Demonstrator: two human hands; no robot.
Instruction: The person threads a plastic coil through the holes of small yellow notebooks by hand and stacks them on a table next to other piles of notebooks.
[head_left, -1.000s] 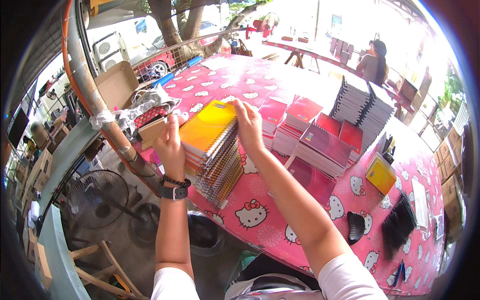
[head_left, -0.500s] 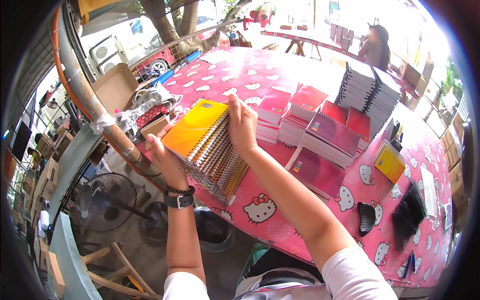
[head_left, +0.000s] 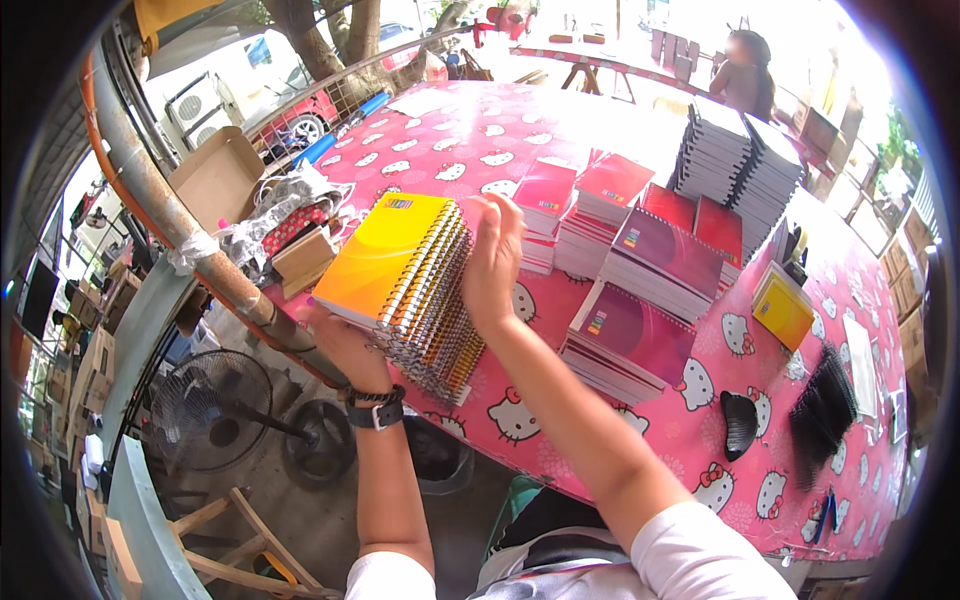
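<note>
Above a dark wristwatch [head_left: 378, 415], the left hand [head_left: 345, 345] lies along the near-left side of a stack of yellow-orange wire-bound notebooks [head_left: 385, 255], its fingers loosely spread and partly lost against the lower covers, while the right hand [head_left: 493, 265] stands open along the coil side, fingers extended. From here I can't tell whether that palm presses the wire or sits just beside it; neither hand visibly pinches anything. The stack rests between them on a pink cat-print tablecloth [head_left: 545, 460], its layers slightly askew. The step in hand looks like squaring the pile; the next move would call for even pressure from both palms, without snagging the wire. Right of the grip sit purple-covered notebooks [head_left: 665, 250], with pink-covered notebooks [head_left: 545, 190] just past the right fingers; beyond rise black-coil-bound books [head_left: 715, 155] and, farther off, a co-worker [head_left: 748, 85].
</note>
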